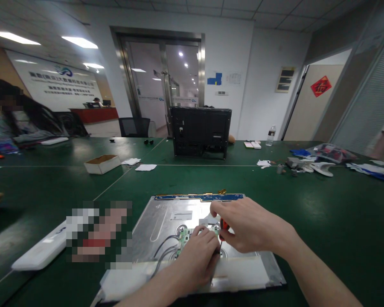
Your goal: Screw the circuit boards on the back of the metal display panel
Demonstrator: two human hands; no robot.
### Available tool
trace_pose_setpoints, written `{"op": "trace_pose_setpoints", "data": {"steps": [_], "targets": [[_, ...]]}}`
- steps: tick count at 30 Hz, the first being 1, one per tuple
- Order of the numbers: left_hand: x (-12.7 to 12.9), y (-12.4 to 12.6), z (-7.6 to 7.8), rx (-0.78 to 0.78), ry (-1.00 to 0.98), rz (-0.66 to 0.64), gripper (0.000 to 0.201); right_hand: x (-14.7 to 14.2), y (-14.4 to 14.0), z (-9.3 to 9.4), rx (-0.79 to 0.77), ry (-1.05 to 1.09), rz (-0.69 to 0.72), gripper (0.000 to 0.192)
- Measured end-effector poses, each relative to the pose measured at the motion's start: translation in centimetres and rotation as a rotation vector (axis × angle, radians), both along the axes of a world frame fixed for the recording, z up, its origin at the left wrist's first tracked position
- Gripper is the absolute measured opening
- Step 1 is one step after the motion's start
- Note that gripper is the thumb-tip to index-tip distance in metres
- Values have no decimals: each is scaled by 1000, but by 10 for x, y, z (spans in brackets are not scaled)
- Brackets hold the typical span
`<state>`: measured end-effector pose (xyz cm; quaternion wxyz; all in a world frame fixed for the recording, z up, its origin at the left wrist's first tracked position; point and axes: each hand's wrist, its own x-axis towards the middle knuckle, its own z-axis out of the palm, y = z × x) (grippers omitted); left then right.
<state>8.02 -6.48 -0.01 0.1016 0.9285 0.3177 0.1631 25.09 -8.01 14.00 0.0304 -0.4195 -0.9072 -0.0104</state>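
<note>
Flat silver metal display panel (166, 221) lies back-up at 6 o'clock. Left hand (196, 253) presses the small green circuit board (184, 234) steady; right hand (246, 226) is closed round a red-handled screwdriver (223, 228), tip down.

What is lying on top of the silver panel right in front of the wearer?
On the silver panel: a green circuit board, grey cables, a white label. Both hands cover the board's middle.

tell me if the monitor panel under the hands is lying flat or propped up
Lying flat: the monitor panel rests metal back up on the green table, with the left hand and right hand working on top.
</note>
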Motion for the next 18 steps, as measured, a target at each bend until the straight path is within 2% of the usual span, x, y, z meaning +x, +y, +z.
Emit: {"op": "trace_pose_setpoints", "data": {"steps": [7, 14, 18], "targets": [[1, 0, -1, -1, -21, 20, 10, -1, 2, -3, 3, -23, -47, 23], [1, 2, -4, 7, -15, 19, 15, -1, -1, 0, 2, 9, 8, 23], [1, 2, -3, 5, -38, 12, 11, -2, 1, -2, 14, -19, -46, 23]]}}
